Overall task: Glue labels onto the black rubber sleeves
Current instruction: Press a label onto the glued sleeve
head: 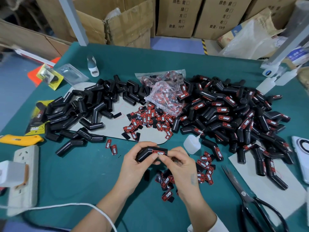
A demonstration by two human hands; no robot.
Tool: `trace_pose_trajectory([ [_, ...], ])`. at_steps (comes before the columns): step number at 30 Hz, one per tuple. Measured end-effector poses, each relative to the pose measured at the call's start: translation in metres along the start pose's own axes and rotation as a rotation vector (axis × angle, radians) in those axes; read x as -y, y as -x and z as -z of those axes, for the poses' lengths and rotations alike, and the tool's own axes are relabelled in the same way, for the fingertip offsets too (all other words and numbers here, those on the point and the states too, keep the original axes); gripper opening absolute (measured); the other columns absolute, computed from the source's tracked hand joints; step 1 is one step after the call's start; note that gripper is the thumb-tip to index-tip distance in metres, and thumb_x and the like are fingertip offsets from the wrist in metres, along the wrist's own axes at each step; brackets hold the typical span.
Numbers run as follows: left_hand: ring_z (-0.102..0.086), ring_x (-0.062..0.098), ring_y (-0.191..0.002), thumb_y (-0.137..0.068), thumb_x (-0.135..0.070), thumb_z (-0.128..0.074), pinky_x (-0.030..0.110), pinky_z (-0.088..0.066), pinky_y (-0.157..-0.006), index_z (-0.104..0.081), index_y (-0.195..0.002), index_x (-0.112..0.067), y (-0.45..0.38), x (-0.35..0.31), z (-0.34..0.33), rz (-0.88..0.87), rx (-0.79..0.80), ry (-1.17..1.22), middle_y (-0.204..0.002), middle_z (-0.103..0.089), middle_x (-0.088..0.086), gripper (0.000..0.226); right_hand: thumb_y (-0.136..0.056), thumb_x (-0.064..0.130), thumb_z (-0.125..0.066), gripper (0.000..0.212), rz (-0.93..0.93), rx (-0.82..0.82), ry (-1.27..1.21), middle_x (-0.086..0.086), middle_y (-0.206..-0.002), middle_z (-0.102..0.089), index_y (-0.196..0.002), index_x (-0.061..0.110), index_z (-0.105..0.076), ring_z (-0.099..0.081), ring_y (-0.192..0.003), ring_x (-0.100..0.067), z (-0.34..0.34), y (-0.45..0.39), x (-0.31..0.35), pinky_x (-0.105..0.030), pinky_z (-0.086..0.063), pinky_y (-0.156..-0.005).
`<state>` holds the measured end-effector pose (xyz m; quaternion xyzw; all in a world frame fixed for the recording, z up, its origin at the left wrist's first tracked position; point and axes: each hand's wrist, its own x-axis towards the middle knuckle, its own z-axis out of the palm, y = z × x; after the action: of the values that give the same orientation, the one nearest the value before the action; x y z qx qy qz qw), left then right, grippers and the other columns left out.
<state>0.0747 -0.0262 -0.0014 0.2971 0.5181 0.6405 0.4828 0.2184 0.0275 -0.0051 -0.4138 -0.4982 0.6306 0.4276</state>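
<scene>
1. A power strip (25, 178) and a yellow knife (20, 139) lay at the counter's (75, 173) left edge.
2. Unlabelled sleeves (87, 104) were piled left of centre.
3. The left hand (135, 163) gripped a bent sleeve (150, 153) above the counter.
4. The right hand (178, 166) pinched the label (158, 152) against that sleeve.
5. A glue bottle (192, 144), labelled sleeves (234, 118) and scissors (247, 195) lay right.

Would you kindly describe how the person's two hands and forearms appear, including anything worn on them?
Both hands are bare, without gloves or rings that show. The left hand leads into a bare forearm with no sleeve in view. The right hand has a small, faint greyish marking near the wrist, too blurred to read, and the edge of a white sleeve shows at that forearm's lower end.
</scene>
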Motion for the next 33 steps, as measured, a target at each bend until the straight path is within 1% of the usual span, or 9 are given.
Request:
trace_pose_trajectory([
  [3, -0.074, 0.019, -0.087, -0.087, -0.01, -0.073, 0.027, -0.061, -0.079, -0.076, -0.104, -0.019, 0.0001, 0.0, -0.0008, 0.016, -0.005, 0.013, -0.099, -0.077, 0.009, 0.019, -0.079, 0.015, -0.082, 0.009, 0.004, 0.014, -0.001, -0.002, -0.082, -0.062, -0.08, 0.007, -0.08, -0.066, -0.075, -0.011, 0.0004, 0.0001, 0.0035, -0.019, -0.051, -0.072],
  [7, -0.074, 0.019, -0.087, -0.087, -0.012, -0.073, 0.026, -0.061, -0.079, -0.077, -0.104, -0.018, -0.0013, -0.0009, 0.0003, 0.026, -0.011, 0.029, -0.099, -0.077, 0.01, 0.018, -0.081, 0.012, -0.081, 0.012, -0.014, 0.055, 0.029, -0.02, -0.092, -0.062, -0.091, 0.005, -0.082, -0.067, -0.086, -0.036, 0.0029, 0.0011, 0.0056, -0.033, -0.056, -0.081],
  [10, -0.074, 0.017, -0.091, -0.087, -0.013, -0.073, 0.026, -0.06, -0.079, -0.077, -0.104, -0.02, -0.0022, -0.0018, 0.0015, 0.037, -0.017, 0.052, -0.1, -0.077, 0.008, 0.019, -0.078, 0.011, -0.082, 0.02, -0.04, 0.079, 0.014, -0.012, -0.091, -0.061, -0.098, 0.009, -0.082, -0.064, -0.085, -0.02, 0.0034, 0.0007, 0.0083, -0.027, -0.054, -0.082],
  [12, -0.074, 0.018, -0.093, -0.087, -0.013, -0.072, 0.026, -0.06, -0.08, -0.077, -0.105, -0.019, -0.002, -0.0017, 0.0018, 0.041, -0.015, 0.059, -0.101, -0.077, 0.009, 0.019, -0.079, 0.013, -0.082, 0.022, -0.042, 0.092, 0.023, -0.015, -0.093, -0.061, -0.1, 0.009, -0.082, -0.063, -0.086, -0.017, 0.0039, 0.0004, 0.009, -0.026, -0.053, -0.083],
  [15, -0.074, 0.019, -0.091, -0.089, -0.012, -0.075, 0.027, -0.06, -0.081, -0.076, -0.106, -0.018, -0.0013, -0.0013, 0.0011, 0.042, -0.007, 0.05, -0.1, -0.077, 0.009, 0.018, -0.082, 0.019, -0.081, 0.015, -0.025, 0.093, 0.069, -0.018, -0.094, -0.062, -0.095, 0.014, -0.083, -0.064, -0.085, -0.023, 0.0031, 0.0004, 0.0084, -0.025, -0.051, -0.079],
  [20, -0.074, 0.02, -0.087, -0.089, -0.011, -0.076, 0.027, -0.06, -0.082, -0.076, -0.108, -0.017, 0.0005, -0.0004, 0.0008, 0.027, 0.001, 0.014, -0.1, -0.077, 0.011, 0.019, -0.084, 0.02, -0.081, 0.006, 0.004, 0.052, 0.086, -0.015, -0.089, -0.062, -0.082, 0.015, -0.083, -0.068, -0.086, -0.033, 0.0015, 0.0006, 0.007, -0.032, -0.056, -0.081],
  [26, -0.074, 0.021, -0.086, -0.087, -0.01, -0.075, 0.027, -0.06, -0.082, -0.077, -0.106, -0.017, 0.001, -0.0017, 0.0002, 0.021, -0.008, -0.007, -0.1, -0.077, 0.012, 0.021, -0.086, 0.02, -0.081, 0.005, 0.01, 0.069, 0.087, -0.007, -0.088, -0.063, -0.082, 0.019, -0.084, -0.069, -0.085, -0.024, 0.0025, 0.0009, 0.0086, -0.028, -0.055, -0.08],
  [30, -0.074, 0.019, -0.085, -0.086, -0.009, -0.075, 0.024, -0.059, -0.081, -0.077, -0.106, -0.018, 0.0011, -0.0032, 0.0001, -0.004, -0.016, -0.04, -0.098, -0.077, 0.01, 0.022, -0.085, 0.019, -0.081, 0.006, -0.018, 0.099, 0.051, -0.012, -0.093, -0.063, -0.091, 0.019, -0.084, -0.068, -0.091, -0.035, 0.0042, 0.001, 0.0077, -0.033, -0.057, -0.085],
  [33, -0.074, 0.018, -0.088, -0.088, 0.001, -0.075, 0.023, -0.059, -0.082, -0.077, -0.105, -0.019, 0.0015, -0.0027, 0.0011, -0.039, -0.007, -0.1, -0.1, -0.077, 0.01, 0.026, -0.082, 0.02, -0.083, 0.009, -0.038, 0.099, 0.029, 0.002, -0.087, -0.063, -0.091, 0.021, -0.085, -0.066, -0.081, -0.014, 0.004, 0.0007, 0.0089, -0.021, -0.053, -0.077],
])
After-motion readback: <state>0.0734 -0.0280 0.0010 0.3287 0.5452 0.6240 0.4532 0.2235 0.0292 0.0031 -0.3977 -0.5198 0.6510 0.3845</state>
